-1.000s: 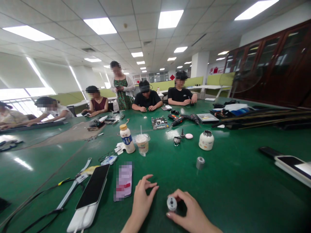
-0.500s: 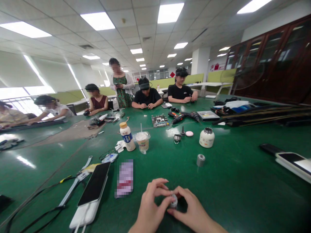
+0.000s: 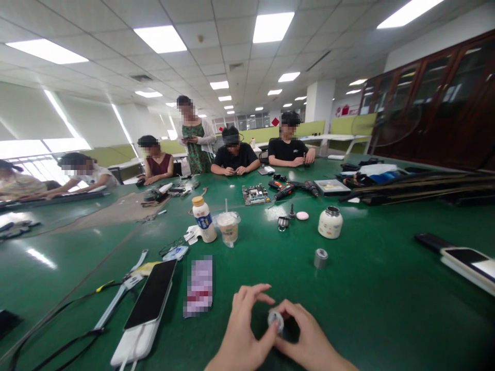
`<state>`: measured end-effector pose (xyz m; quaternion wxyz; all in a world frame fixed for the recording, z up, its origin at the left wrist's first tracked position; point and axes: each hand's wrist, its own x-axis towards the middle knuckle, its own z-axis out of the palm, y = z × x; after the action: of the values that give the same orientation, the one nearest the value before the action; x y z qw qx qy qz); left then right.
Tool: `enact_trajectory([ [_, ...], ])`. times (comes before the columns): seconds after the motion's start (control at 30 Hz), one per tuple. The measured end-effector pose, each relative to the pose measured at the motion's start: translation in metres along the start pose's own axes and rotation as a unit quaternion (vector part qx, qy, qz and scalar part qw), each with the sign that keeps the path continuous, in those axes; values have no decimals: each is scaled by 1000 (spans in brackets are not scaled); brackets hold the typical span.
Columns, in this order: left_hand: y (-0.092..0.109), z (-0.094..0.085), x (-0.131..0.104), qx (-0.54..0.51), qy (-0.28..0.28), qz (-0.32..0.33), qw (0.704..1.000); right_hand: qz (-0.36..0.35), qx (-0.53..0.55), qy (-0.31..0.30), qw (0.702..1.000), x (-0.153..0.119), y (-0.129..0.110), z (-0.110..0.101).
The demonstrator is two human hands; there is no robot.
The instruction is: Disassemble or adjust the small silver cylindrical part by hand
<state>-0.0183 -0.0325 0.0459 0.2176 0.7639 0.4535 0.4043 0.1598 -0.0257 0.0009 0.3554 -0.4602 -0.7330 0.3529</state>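
Observation:
A small round grey metal piece [image 3: 275, 320] is between my hands, low in the view above the green table [image 3: 371, 288]. My right hand [image 3: 305, 332] pinches it from the right between thumb and forefinger. My left hand [image 3: 247, 330] has its thumb tip on the face of the piece, with the forefinger and other fingers raised and apart from it. Beyond my hands a grey metal cylinder [image 3: 320, 258] stands upright. Past it is an open cream jar [image 3: 330, 222].
Left of my hands lie a purple packet [image 3: 200, 288] and a black phone [image 3: 151, 293] on a white power bank. Further off are a bottle [image 3: 203, 220], a cup [image 3: 228, 228], a circuit board [image 3: 255, 194] and a power drill [image 3: 284, 191]. Several people are around the table.
My left fingers have lifted off the metal piece, leaving the thumb on it. The piece's round face now shows more. The camera view has shifted slightly.

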Motion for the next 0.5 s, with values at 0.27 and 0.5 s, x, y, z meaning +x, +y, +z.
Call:
enact_trajectory([
  [0.27,-11,8,-1,-22,15,-16,1000,3,-13,-3,1000,-1,-5,-1],
  [0.5,-38,-7,14,18,50,-81,995,18,-4,-10,1000,-1,-5,-3],
])
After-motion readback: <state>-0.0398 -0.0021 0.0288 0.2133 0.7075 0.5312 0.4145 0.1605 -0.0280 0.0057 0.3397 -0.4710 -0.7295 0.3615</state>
